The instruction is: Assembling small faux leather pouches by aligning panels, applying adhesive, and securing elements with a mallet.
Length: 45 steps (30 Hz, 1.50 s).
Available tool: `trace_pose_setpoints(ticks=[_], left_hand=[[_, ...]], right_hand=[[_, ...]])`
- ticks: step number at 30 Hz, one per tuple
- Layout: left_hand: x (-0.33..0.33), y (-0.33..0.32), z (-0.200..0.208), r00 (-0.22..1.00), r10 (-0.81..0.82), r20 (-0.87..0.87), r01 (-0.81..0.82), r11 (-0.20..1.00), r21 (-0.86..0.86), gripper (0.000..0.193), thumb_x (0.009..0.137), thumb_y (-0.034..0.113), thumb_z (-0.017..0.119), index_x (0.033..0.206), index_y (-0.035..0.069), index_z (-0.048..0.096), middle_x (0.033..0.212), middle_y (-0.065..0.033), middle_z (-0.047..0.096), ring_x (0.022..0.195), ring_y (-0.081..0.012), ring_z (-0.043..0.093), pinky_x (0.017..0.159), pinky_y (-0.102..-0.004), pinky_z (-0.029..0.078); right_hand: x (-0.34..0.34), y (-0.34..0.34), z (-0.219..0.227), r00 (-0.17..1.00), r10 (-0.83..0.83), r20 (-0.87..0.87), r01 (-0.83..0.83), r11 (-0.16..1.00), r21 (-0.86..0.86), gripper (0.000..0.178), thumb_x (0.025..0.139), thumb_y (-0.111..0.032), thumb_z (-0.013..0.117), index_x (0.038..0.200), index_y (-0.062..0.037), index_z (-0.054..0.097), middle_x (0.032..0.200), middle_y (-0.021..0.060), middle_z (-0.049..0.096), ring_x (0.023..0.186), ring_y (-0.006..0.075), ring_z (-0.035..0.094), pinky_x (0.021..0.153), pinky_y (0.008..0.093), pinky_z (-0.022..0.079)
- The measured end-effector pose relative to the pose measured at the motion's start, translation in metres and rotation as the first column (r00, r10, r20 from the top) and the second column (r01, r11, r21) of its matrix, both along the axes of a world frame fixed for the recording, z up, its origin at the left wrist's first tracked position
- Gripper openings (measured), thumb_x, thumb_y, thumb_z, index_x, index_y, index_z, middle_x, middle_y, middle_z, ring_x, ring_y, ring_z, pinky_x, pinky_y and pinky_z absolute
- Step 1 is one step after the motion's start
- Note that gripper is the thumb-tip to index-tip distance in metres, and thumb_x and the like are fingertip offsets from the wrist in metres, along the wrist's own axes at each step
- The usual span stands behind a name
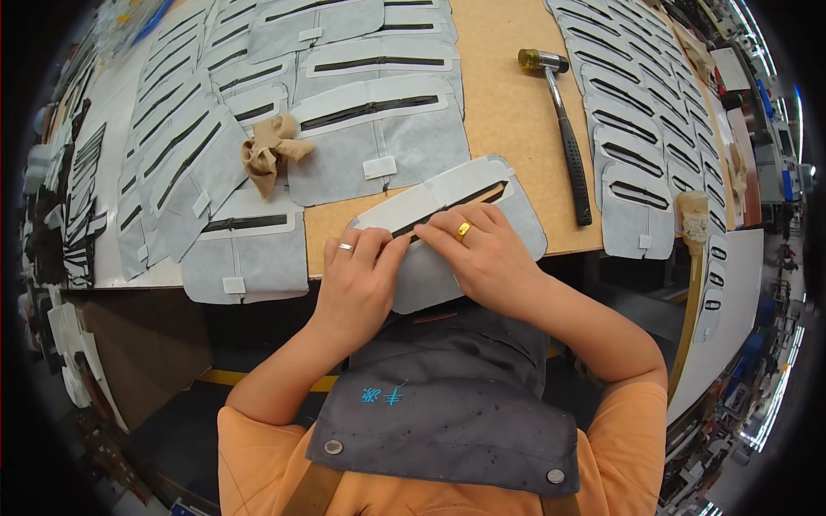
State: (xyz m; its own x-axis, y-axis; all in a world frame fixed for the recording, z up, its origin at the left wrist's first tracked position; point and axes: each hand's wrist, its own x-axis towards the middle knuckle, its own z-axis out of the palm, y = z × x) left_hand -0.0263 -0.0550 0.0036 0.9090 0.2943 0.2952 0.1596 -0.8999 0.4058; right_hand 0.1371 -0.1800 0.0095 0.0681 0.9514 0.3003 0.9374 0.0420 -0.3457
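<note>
A grey, round-cornered sheet-like panel (508, 206) lies at a slant over the table's near edge, its lower part hanging past it. A white strip on it frames a long dark slit (490, 194). My left hand (361, 271) is closed at the slit's left part, thumb and fingertips pinching the slit's edge. Beside it my right hand (486, 258) is also closed, its fingertips pinching the same edge near the middle. The two hands' fingertips almost meet. My fingers cover part of the slit, so what lies under them is hidden.
Similar panels lie in overlapping rows on the left (379, 129) and right (632, 181) of the brown board (499, 95). A hammer (568, 142) rests between them. A crumpled tan cloth (274, 153) sits on the left panels. A brush (693, 224) is at the right edge.
</note>
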Motion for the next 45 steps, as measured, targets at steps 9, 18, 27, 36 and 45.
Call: trace_pose_setpoints(ticks=[9, 18, 27, 36, 45], left_hand=[[-0.024, 0.001, -0.004, 0.989, 0.136, 0.052, -0.128, 0.982, -0.137, 0.023, 0.079, 0.001, 0.065, 0.101, 0.005, 0.061, 0.094, -0.0089, 0.053, 0.087, -0.0272, 0.052, 0.078, -0.0373, 0.04], [-0.027, 0.003, -0.006, 0.986, 0.112, 0.122, -0.103, 0.992, -0.078, 0.019, 0.076, 0.002, 0.07, 0.092, 0.005, 0.061, 0.092, -0.0099, 0.055, 0.087, -0.0289, 0.052, 0.077, -0.0375, 0.042], [0.004, -0.012, 0.001, 0.987, 0.013, 0.163, 0.01, 0.99, -0.139, 0.029, 0.078, 0.001, 0.066, 0.106, 0.004, 0.061, 0.096, -0.0101, 0.055, 0.09, -0.0298, 0.051, 0.081, -0.0381, 0.042], [0.026, -0.009, -0.002, 0.99, -0.132, -0.041, 0.134, 0.991, 0.031, 0.041, 0.075, 0.001, 0.063, 0.116, 0.003, 0.06, 0.101, -0.0054, 0.056, 0.087, -0.0245, 0.053, 0.073, -0.0373, 0.041], [0.026, 0.012, 0.0, 0.967, -0.254, 0.035, 0.256, 0.962, -0.096, 0.033, 0.076, 0.004, 0.066, 0.109, 0.004, 0.062, 0.1, -0.006, 0.057, 0.085, -0.0244, 0.055, 0.077, -0.0366, 0.042]], right_hand=[[-0.006, 0.008, 0.009, 0.991, 0.115, 0.062, -0.11, 0.992, -0.068, 0.041, 0.071, -0.002, 0.06, 0.112, -0.0061, 0.061, 0.103, 0.0003, 0.06, 0.103, 0.017, 0.056, 0.097, 0.0377, 0.038], [-0.001, 0.002, 0.015, 0.845, 0.201, 0.496, -0.185, 0.979, -0.083, 0.034, 0.078, -0.011, 0.057, 0.112, -0.0077, 0.061, 0.105, -0.001, 0.058, 0.104, 0.0128, 0.055, 0.102, 0.0375, 0.033], [0.023, -0.015, 0.006, 0.962, -0.098, -0.255, 0.098, 0.995, -0.014, 0.025, 0.08, 0.002, 0.058, 0.105, -0.0014, 0.059, 0.098, 0.0125, 0.06, 0.094, 0.0309, 0.057, 0.083, 0.0389, 0.047], [0.022, -0.015, 0.001, 0.967, -0.103, -0.232, 0.102, 0.995, -0.018, 0.028, 0.084, 0.001, 0.059, 0.111, -0.0031, 0.06, 0.101, 0.0117, 0.06, 0.096, 0.0304, 0.057, 0.084, 0.0387, 0.047], [0.014, -0.02, 0.0, 0.998, -0.032, 0.051, 0.032, 0.999, 0.009, 0.038, 0.07, 0.004, 0.059, 0.107, -0.0051, 0.06, 0.1, 0.0087, 0.059, 0.097, 0.0267, 0.057, 0.081, 0.0366, 0.049]])
